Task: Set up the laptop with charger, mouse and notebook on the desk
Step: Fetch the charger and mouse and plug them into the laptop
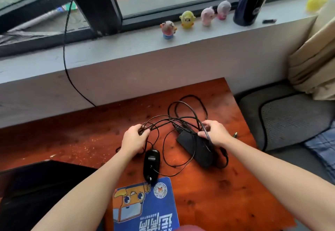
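Observation:
On the reddish wooden desk (226, 190) lies a black charger brick (196, 148) with tangled black cables (186, 107) looping behind it. My right hand (215, 133) pinches a cable strand just over the brick's right end. My left hand (135, 138) grips a bundle of the same cables to the left. A black wired mouse (152, 163) lies below my left hand, its tip on a blue mouse pad (145, 207). A black bag or laptop sleeve (39, 190) sits at the lower left. No notebook is visible.
A grey windowsill (126, 43) behind the desk holds several small toy figures (187, 19) and a dark bottle (252, 2). A thin black wire (65, 52) hangs from the window. A grey cushioned seat (290, 116) and beige curtain (313, 56) are to the right.

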Tool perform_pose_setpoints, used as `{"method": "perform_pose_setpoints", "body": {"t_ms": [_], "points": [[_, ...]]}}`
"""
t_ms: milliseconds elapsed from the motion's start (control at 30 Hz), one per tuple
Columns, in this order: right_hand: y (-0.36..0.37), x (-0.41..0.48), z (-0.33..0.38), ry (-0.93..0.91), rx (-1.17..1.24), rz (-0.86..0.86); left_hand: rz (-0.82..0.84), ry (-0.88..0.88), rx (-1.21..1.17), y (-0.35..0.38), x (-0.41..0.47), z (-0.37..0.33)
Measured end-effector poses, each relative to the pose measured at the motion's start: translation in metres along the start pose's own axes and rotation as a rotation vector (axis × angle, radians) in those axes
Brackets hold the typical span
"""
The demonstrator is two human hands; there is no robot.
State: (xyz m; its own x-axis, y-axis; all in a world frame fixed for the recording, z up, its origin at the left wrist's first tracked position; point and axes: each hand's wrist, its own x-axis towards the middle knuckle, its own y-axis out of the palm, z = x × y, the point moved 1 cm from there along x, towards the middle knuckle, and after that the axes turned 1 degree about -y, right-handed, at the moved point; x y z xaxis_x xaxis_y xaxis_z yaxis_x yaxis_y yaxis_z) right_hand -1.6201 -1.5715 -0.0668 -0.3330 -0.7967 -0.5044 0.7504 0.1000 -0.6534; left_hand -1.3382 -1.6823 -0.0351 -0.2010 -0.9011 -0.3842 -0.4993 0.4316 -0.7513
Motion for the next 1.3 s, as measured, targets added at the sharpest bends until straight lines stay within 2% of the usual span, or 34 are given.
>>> {"method": "perform_pose_setpoints", "body": {"t_ms": [100, 167, 233, 300, 400, 467, 533, 633, 733, 833, 933, 967, 1033, 1100, 1133, 1200, 1300], "points": [[-0.022, -0.017, 0.000, 0.001, 0.095, -0.283, -0.129, 0.025, -0.003, -0.009, -0.005, 0.003], [-0.030, -0.037, 0.004, -0.109, 0.059, -0.524, -0.294, 0.134, -0.003, -0.015, -0.018, 0.010], [-0.024, -0.058, 0.012, -0.289, -0.023, -0.650, -0.318, 0.157, 0.007, -0.010, -0.034, 0.023], [-0.003, -0.076, 0.018, -0.444, -0.124, -0.545, -0.139, 0.056, 0.051, 0.008, -0.047, 0.036], [0.055, -0.090, 0.019, -0.479, -0.438, -0.026, 0.183, -0.095, 0.147, 0.043, -0.059, 0.057], [0.082, -0.093, 0.013, -0.475, -0.656, 0.151, 0.230, -0.120, 0.149, 0.058, -0.061, 0.061], [0.092, -0.093, 0.011, -0.485, -0.705, 0.141, 0.266, -0.096, 0.165, 0.067, -0.060, 0.064], [0.082, -0.095, 0.011, -0.365, -0.494, 0.095, 0.305, -0.124, 0.090, 0.067, -0.063, 0.070], [0.059, -0.101, 0.008, -0.284, -0.384, 0.055, 0.319, -0.221, -0.239, 0.053, -0.071, 0.078], [0.049, -0.110, 0.008, -0.225, -0.334, 0.195, 0.354, -0.237, -0.611, 0.024, -0.078, 0.079], [0.052, -0.118, 0.017, -0.150, -0.220, 0.380, 0.385, -0.122, -0.703, -0.019, -0.087, 0.079], [0.052, -0.118, 0.022, -0.156, -0.193, 0.355, 0.376, -0.098, -0.702, -0.033, -0.090, 0.081], [0.047, -0.112, 0.035, -0.228, -0.191, 0.131, 0.303, -0.081, -0.625, -0.060, -0.097, 0.087], [0.040, -0.100, 0.055, -0.364, -0.208, -0.120, 0.206, -0.022, -0.422, -0.084, -0.106, 0.096], [0.041, -0.094, 0.068, -0.446, -0.219, -0.169, 0.177, 0.020, -0.300, -0.094, -0.112, 0.101], [0.054, -0.084, 0.098, -0.607, -0.291, -0.145, 0.139, 0.110, -0.111, -0.110, -0.127, 0.108], [0.094, -0.079, 0.140, -0.783, -0.427, -0.053, 0.051, 0.211, -0.102, -0.122, -0.149, 0.111]]}}
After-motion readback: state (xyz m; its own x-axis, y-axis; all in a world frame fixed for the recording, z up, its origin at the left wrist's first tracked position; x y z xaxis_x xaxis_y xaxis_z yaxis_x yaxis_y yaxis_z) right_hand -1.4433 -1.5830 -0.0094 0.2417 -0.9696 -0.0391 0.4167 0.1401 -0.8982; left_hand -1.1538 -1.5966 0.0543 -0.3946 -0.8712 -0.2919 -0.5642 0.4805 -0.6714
